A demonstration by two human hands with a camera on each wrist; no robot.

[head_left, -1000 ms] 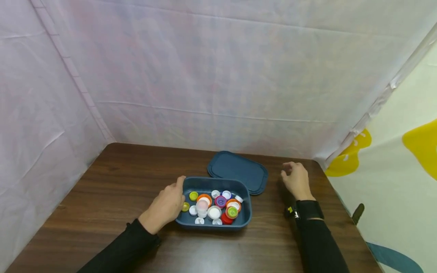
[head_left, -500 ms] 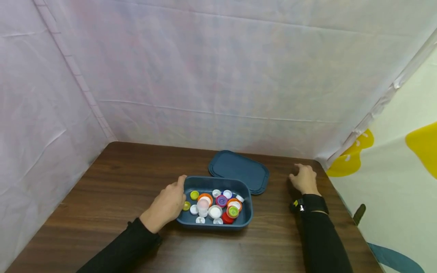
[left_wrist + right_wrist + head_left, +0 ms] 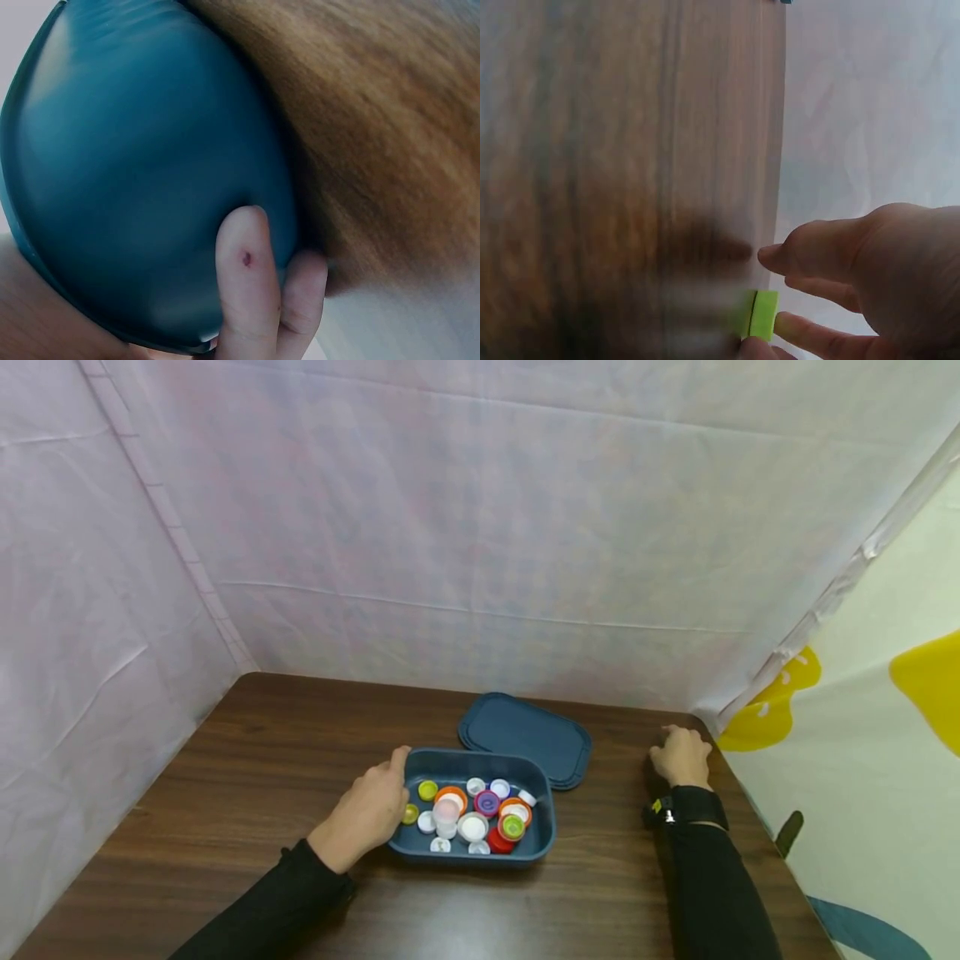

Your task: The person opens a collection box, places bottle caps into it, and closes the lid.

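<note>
In the head view my left hand grips the left end of a dark blue plastic box. Two of its fingertips lie along the box wall in the left wrist view. Inside the box are several bottle caps, among them a purple cap, a red cap and a white cap. My right hand is low over the table's far right corner. A small green cap-like piece is at its fingertips in the right wrist view. The thumb stands apart, and whether the other fingers grip it is unclear.
A dark blue lid lies flat behind the box, beside its back right corner. The brown wooden table ends at white cloth walls behind and on the left. A cloth with yellow shapes hangs at right.
My right hand has moved right toward the far right corner. The left hand still holds the box, whose caps look unchanged.
</note>
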